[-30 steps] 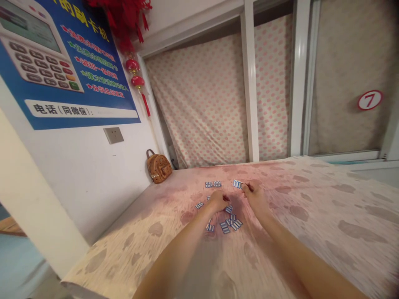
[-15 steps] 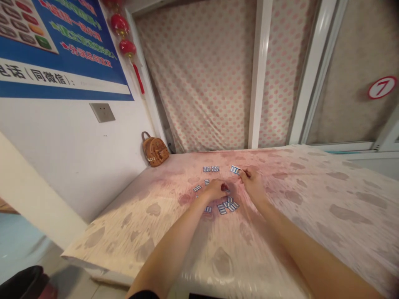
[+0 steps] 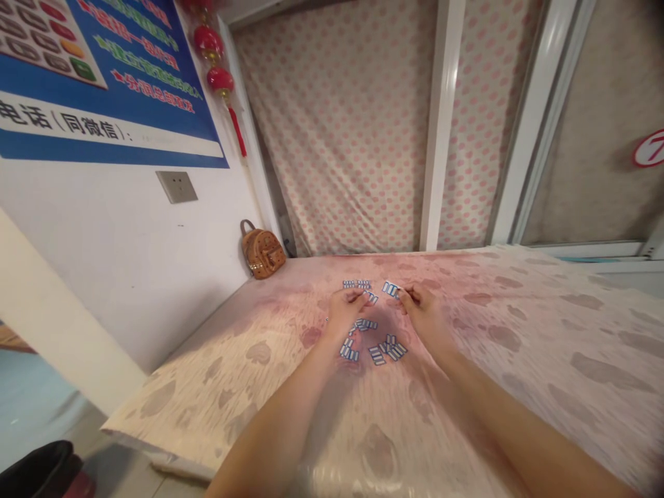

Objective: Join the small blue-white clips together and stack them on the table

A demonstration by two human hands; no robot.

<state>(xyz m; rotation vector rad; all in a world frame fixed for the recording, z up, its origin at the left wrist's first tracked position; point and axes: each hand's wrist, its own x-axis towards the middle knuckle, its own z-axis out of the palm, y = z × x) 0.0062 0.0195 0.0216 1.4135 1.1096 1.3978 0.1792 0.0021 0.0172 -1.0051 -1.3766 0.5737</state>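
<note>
Small blue-edged cards with white bars lie on the table. My right hand pinches one card by its right end, raised above the cloth. Close to its left, my left hand is closed on another card between thumb and fingers. Just behind the left hand is a neat row of cards. Nearer to me, loose cards lie in a scattered group, some overlapping: one cluster at the right, one card at the left and others below my left hand. My left wrist partly hides this group.
A patterned cloth with a plastic sheen covers the table. A small brown backpack stands at the back left corner against the wall. Behind the table hangs a dotted curtain in a white frame. A wall socket is at the left.
My left hand has lifted from the scattered cards with one card and moved up towards the right hand's card. The right hand still holds its card. The view has shifted slightly.
</note>
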